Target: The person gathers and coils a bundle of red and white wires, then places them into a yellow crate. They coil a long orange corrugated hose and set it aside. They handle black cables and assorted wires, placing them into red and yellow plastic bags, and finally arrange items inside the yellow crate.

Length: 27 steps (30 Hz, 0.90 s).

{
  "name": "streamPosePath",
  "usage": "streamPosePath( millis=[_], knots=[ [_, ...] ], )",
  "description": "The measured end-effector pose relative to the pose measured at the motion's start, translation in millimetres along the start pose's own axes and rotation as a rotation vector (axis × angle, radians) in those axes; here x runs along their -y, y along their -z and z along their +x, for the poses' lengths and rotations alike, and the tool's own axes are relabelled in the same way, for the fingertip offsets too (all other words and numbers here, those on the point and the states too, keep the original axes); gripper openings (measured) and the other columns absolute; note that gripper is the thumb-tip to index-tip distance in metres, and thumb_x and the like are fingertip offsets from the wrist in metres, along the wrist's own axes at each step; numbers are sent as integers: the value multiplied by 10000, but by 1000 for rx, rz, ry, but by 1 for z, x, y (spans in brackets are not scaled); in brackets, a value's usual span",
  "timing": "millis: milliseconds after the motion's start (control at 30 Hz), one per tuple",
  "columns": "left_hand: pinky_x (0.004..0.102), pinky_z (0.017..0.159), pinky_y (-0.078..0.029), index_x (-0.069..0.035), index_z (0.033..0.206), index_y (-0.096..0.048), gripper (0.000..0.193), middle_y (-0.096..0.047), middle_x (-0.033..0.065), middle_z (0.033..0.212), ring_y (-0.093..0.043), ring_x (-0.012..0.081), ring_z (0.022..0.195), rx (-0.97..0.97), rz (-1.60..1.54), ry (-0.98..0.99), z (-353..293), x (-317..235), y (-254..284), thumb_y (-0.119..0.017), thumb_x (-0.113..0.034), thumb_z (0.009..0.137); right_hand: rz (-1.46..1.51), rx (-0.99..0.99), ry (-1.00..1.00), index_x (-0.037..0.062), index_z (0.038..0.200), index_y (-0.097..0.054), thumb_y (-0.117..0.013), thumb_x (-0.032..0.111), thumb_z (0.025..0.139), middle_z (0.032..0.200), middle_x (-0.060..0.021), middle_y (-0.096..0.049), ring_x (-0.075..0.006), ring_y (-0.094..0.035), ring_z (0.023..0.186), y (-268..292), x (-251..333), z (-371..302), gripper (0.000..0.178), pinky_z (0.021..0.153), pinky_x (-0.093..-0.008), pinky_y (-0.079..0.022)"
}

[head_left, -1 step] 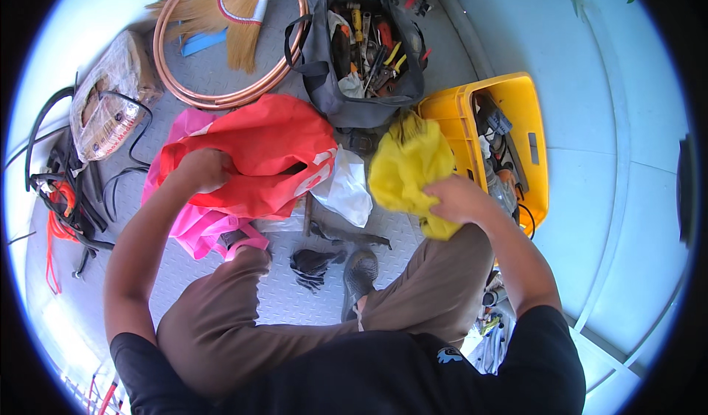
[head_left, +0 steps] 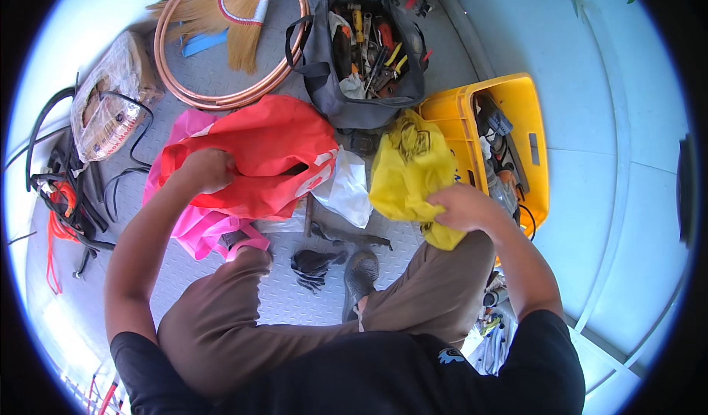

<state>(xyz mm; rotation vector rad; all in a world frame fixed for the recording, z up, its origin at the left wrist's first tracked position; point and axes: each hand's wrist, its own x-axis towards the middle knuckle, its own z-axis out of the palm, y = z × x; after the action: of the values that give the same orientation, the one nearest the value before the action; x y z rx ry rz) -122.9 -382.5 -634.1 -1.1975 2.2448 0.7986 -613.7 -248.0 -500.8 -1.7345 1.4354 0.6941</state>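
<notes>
My left hand (head_left: pixel 209 170) is closed on the edge of a red fabric bag (head_left: pixel 269 131) with white print, its opening showing as a dark slit. Under and beside it lies a pink bag (head_left: pixel 199 227) with handles. My right hand (head_left: pixel 461 207) grips a crumpled yellow cloth bag (head_left: pixel 409 168) with dark print, hanging by my right knee. Between the two bags a white plastic bag (head_left: pixel 346 183) rests on the floor. The fingertips of both hands are partly hidden in the fabric.
A grey tool bag (head_left: pixel 354 109) full of hand tools stands ahead, beside a yellow crate (head_left: pixel 535 113) of tools and parts. Far left are a copper pipe coil (head_left: pixel 232 104), a broom (head_left: pixel 243 35), a plastic-wrapped package (head_left: pixel 110 113) and cables (head_left: pixel 88 216). Black gloves (head_left: pixel 313 267) lie near my foot.
The yellow bag has shifted slightly and spread, showing more of its printed side; my right hand has moved a little right and down. My left hand and the red bag look almost unchanged.
</notes>
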Motion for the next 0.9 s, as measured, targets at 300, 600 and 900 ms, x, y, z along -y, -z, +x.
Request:
streamPosePath(
  millis=[300, 600, 900],
  knots=[
    [467, 1021, -501, -93, 1349, -607, 596, -658, 150, 1276, -610, 366, 1215, -369, -366, -838, -18, -155, 44, -770, -269, 804, 211, -162, 684, 113, 1109, -611, -736, 171, 778, 1068, -90, -590, -321, -669, 957, -2, 101, -71, 358, 818, -452, -555],
    [483, 854, -526, -94, 986, -721, 341, -728, 97, 1062, -664, 354, 1054, 449, 133, -849, -16, -149, 0, -729, -373, 790, 488, -159, 787, 70, 1265, -627, -688, 348, 914, 1042, -185, -720, -343, -709, 986, -44, 155, 13, 452, 864, -444, -568],
    [481, 811, -538, -98, 945, -741, 416, -727, 178, 875, -690, 382, 910, 757, 77, -612, -26, -149, 18, -778, -474, 770, 151, -641, -204, 156, 1442, -502, -814, 255, 771, 1419, -142, -553, -413, -627, 1160, -93, 41, 213, 747, 964, -493, -540]
  ],
)
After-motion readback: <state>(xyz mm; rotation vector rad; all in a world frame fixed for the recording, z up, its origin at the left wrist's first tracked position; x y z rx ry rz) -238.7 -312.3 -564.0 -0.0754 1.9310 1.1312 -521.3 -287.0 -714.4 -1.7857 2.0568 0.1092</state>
